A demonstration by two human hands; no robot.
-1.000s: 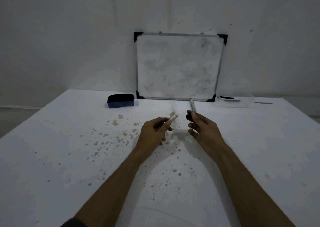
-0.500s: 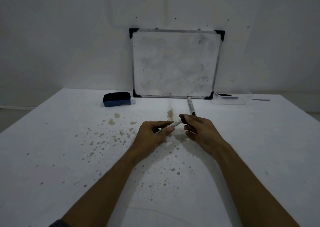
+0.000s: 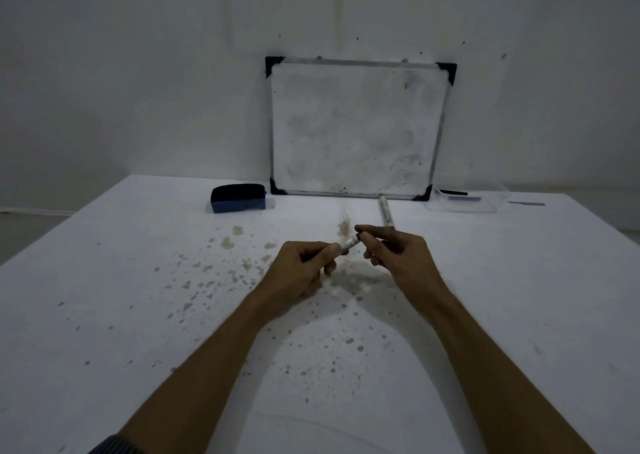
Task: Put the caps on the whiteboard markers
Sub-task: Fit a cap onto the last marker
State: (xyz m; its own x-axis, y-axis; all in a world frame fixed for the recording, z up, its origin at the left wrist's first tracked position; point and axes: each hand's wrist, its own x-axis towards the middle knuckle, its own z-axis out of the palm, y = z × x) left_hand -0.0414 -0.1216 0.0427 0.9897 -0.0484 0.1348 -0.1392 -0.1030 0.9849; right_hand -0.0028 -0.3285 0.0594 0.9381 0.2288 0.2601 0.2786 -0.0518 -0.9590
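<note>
Both forearms reach out over the white, brown-speckled table (image 3: 138, 315), and the two hands meet just above its middle. The left hand (image 3: 301, 270) is curled shut around the barrel of a slim white whiteboard marker (image 3: 349, 244), so that only a short pale stretch sticks out past the thumb and forefinger. That exposed end points up and to the right, straight at the right hand (image 3: 398, 256), whose fingertips (image 3: 362, 228) are pinched closed on a small dark cap (image 3: 359, 236) right at the marker's tip. The marker's long axis runs from one hand to the other, and the cap sits on that same line, so the push should go along the barrel, the right hand pressing toward the left. In this dim light I can't say whether the cap is already seated or only touching the tip.

A second slim white marker (image 3: 387, 211) lies flat on the table just beyond the right hand, its length running away toward the black-cornered, smudged whiteboard (image 3: 356, 131) leaning on the wall. The right hand is plainly the nearer one to it. I can't make out whether it carries a cap. A dark blue block eraser (image 3: 238, 198) rests off to the left, and a clear shallow plastic tray (image 3: 491, 201) sits to the right of the board.
</note>
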